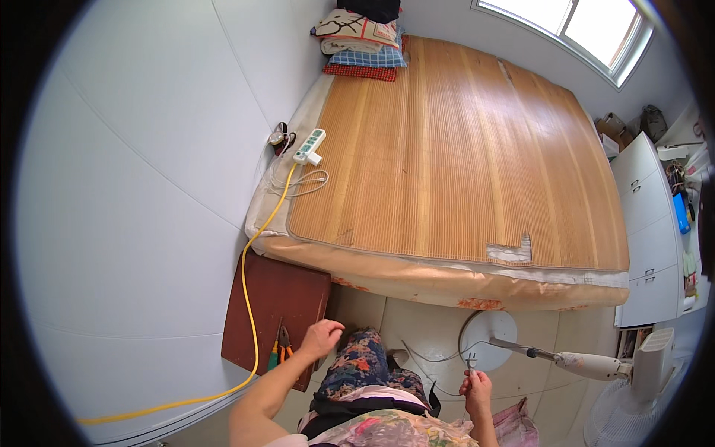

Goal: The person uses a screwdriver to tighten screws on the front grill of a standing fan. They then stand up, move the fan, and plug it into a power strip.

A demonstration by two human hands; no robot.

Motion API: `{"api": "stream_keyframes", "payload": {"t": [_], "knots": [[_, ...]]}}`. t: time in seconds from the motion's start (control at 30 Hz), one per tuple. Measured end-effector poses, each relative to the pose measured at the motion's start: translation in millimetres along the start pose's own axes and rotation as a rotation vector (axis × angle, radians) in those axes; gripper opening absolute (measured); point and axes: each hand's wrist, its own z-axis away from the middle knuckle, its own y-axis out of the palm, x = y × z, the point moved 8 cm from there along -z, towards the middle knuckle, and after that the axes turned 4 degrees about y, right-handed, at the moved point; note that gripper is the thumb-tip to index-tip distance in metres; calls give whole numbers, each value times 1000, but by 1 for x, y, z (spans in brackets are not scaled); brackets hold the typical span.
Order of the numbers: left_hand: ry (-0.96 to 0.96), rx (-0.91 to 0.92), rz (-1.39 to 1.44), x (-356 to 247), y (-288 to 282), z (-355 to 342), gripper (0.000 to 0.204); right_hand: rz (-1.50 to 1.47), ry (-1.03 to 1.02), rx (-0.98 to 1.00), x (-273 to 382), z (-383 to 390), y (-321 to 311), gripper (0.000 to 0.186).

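Observation:
My right hand (477,387) grips a two-pin plug (471,362), its metal prongs pointing up and away from me. A thin cord runs across the floor near the white standing fan (592,363), which lies to the right of the hand. Over the right edge of a dark red wooden table (279,287), my left hand (322,339) hovers with loosely curled fingers, and nothing shows in it. Beside it on the tabletop lie orange-handled pliers (284,343) and a green-handled tool (273,357). A white power strip (310,146) with a yellow cable (246,279) rests on the bed's left edge.
The bed carries a bamboo mat (454,156) with a torn patch near its front. Folded bedding (365,48) is stacked at the far left corner. White cabinets (644,223) stand along the right. A round white fan base (488,339) sits on the tiled floor.

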Motion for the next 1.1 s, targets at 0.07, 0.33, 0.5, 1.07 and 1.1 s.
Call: {"api": "stream_keyframes", "payload": {"t": [0.07, 0.33, 0.5, 1.07, 1.1], "knots": [[-28, -21, -60, 19, -13, -23, 18, 3, 5, 6, 8, -7, 4, 19], [-73, -244, -180, 118, -101, -184, 19, -49, 79, -112, 29, -37, 49, 18], [-154, -338, -297, 171, -155, -318, 22, 51, 144, -111, 35, -47, 95, 20], [-677, -314, -498, 227, -201, -470, 53, 450, 234, -358, 55, -42, 110, 29], [-665, -260, -465, 230, -197, -476, 50, 503, 198, -346, 54, -43, 109, 29]]}}
